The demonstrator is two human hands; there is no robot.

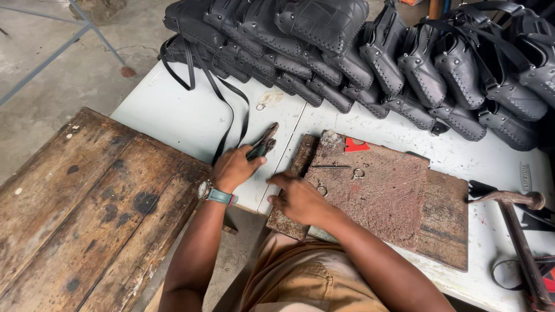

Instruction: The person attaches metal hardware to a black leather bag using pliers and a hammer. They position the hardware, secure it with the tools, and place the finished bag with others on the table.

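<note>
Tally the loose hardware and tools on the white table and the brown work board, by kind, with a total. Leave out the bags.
Pliers, in the left hand: 1
Hammer: 1
Metal rings: 3 (one on the table, one on the work board, one by the right hand at)
Thin metal rod: 1
Total: 6

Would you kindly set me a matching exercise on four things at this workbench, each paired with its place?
Things:
1. pliers
2. hammer
3. black bags
4. metal ring

Places:
A. stacked along the far side of the white table
B. lying on the reddish board
C. in the left hand
D. at the table's right end

Pairs: 1-C, 2-D, 3-A, 4-B
</note>
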